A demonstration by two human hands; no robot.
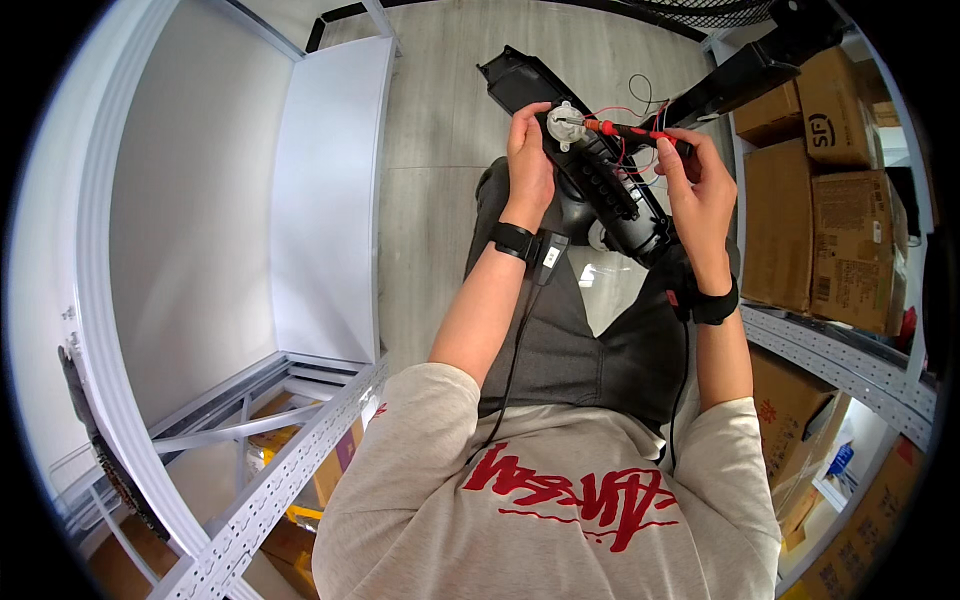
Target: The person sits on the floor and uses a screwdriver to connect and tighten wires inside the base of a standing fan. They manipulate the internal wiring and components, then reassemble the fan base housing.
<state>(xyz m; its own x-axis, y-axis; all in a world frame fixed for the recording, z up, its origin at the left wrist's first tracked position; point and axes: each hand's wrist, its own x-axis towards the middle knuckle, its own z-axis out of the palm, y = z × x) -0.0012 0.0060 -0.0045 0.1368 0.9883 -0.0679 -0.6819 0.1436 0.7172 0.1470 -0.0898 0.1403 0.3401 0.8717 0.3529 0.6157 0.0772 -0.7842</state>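
fingers of the left hand (528, 158) wrapped around the upper part of a long black plastic housing (590, 170), thumb close to a round white fitting (565, 125) mounted on it. right hand (700, 185) closed on a screwdriver with a red and black handle (640, 131), its shaft lying level and its tip pointing at the white fitting. housing held above the lap, slanting from upper left to lower right, ribbed inner face turned up; thin red and black wires (630, 108) loop out beside the fitting. black wristbands on both wrists, the left one (514, 241) carrying a small black box with a cable running down toward the grey printed shirt (560, 500). dark trousers (575, 330) below the housing. pale wood-look floor (440, 90) beyond. white metal shelving (330, 190) to the person's left, cardboard boxes (825, 220) stacked on shelving to the right.
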